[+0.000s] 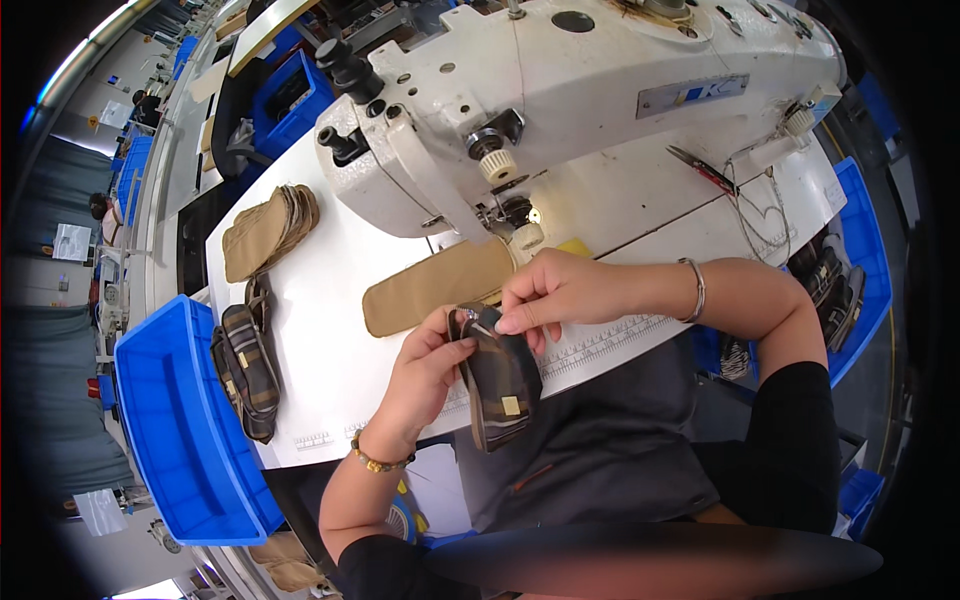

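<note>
My left hand [432, 362] and my right hand [548, 292] both grip the top edge of a dark plaid fabric piece [502, 382] with small tan patches, held just above the white table's [330, 290] front edge. The right fingers pinch its upper rim; the left thumb and fingers hold the same end from the left. A long tan fabric strip [432, 288] lies flat on the table behind my hands, running under the white sewing machine [560, 100] toward its needle area.
A stack of tan strips [268, 230] lies at the table's far left. A pile of dark plaid pieces [246, 370] sits at the left edge above a blue bin [170, 430]. Another blue bin [865, 260] stands at right. Scissors [700, 168] rest behind the machine.
</note>
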A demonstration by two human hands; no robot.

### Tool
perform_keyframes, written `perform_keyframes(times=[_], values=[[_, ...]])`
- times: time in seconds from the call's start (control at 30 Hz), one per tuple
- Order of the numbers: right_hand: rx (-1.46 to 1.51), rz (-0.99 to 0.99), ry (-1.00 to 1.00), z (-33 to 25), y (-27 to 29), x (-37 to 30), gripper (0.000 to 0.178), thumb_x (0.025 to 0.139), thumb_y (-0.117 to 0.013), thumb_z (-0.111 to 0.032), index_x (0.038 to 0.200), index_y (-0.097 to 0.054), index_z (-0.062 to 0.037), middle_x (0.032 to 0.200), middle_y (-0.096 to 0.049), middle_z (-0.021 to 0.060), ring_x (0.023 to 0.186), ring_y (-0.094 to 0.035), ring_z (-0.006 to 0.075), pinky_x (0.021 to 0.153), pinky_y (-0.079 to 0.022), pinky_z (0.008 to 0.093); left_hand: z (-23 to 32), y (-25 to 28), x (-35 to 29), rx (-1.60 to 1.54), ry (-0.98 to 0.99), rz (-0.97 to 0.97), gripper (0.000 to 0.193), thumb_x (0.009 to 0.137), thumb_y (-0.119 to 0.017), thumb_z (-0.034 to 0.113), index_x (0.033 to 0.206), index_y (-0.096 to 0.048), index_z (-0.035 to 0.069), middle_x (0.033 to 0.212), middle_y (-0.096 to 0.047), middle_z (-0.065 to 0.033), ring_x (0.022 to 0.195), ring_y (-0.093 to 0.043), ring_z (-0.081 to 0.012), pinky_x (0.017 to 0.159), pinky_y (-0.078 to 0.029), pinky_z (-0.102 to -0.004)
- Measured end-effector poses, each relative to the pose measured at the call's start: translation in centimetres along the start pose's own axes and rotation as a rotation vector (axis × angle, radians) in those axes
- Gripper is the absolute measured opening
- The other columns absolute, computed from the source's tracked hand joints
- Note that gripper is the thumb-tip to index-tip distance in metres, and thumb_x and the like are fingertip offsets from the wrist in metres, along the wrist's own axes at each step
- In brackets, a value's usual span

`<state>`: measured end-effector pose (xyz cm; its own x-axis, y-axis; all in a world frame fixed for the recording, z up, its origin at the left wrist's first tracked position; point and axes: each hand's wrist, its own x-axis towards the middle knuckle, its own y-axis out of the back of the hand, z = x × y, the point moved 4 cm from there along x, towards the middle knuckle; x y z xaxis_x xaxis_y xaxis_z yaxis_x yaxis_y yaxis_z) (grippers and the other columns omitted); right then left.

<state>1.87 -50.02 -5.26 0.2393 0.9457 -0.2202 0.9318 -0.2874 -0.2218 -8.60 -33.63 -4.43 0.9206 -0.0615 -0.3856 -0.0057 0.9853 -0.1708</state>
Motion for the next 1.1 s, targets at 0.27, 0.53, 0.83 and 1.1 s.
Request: perform_keyframes(times=[0.27, 0.53, 0.83, 1.1], values=[[-0.550, 0.095, 0.219, -0.5, -0.4, -0.9, 0.014, 0.093, -0.067, -0.019, 0.090, -0.067, -0.0047, 0.080, -0.070, 0.0014, 0.061, -0.064, 0.0079, 0.053, -0.047, 0.0252, 2.5, 0.2, 0.2, 0.116, 0.017, 0.120, 0.026, 0.104, -0.053, 0.027, 0.099, -0.061, 0.002, 0.084, -0.067, -0.0031, 0.069, -0.060, -0.0092, 0.067, -0.049, -0.0231], [-1.513, 0.470, 0.512, 0.5, -0.2, -0.3, 0.034, 0.083, -0.060, -0.010, 0.116, -0.064, -0.0042, 0.124, -0.063, 0.0123, 0.066, -0.068, 0.0212, 0.050, -0.052, 0.0339, 8.1, -0.2, 3.1, 0.654, -0.060, -0.170, 0.024, 0.106, -0.047, 0.021, 0.101, -0.057, 0.001, 0.087, -0.058, -0.0027, 0.084, -0.054, -0.0109, 0.078, -0.046, -0.0267], [-1.499, 0.386, 0.649, 0.4, -1.2, -0.6, 0.019, 0.081, -0.061, -0.011, 0.099, -0.063, -0.0046, 0.120, -0.063, 0.0154, 0.065, -0.067, 0.0206, 0.049, -0.052, 0.0332, 4.2, 2.1, 8.6, 1.159, -0.298, -0.059, 0.012, 0.098, -0.058, 0.009, 0.096, -0.064, -0.001, 0.085, -0.063, -0.0067, 0.081, -0.057, -0.0182, 0.078, -0.047, -0.0305], [-1.615, 0.504, 0.883, -1.0, -0.4, 0.4, 0.012, 0.075, -0.065, -0.013, 0.084, -0.061, -0.0077, 0.067, -0.052, 0.0018, 0.051, -0.057, 0.0154, 0.042, -0.045, 0.0299, 4.5, 2.5, 8.7, 0.803, -0.177, -0.078, 0.012, 0.098, -0.060, 0.010, 0.099, -0.065, -0.001, 0.085, -0.063, -0.0044, 0.082, -0.055, -0.0141, 0.076, -0.046, -0.0280]])
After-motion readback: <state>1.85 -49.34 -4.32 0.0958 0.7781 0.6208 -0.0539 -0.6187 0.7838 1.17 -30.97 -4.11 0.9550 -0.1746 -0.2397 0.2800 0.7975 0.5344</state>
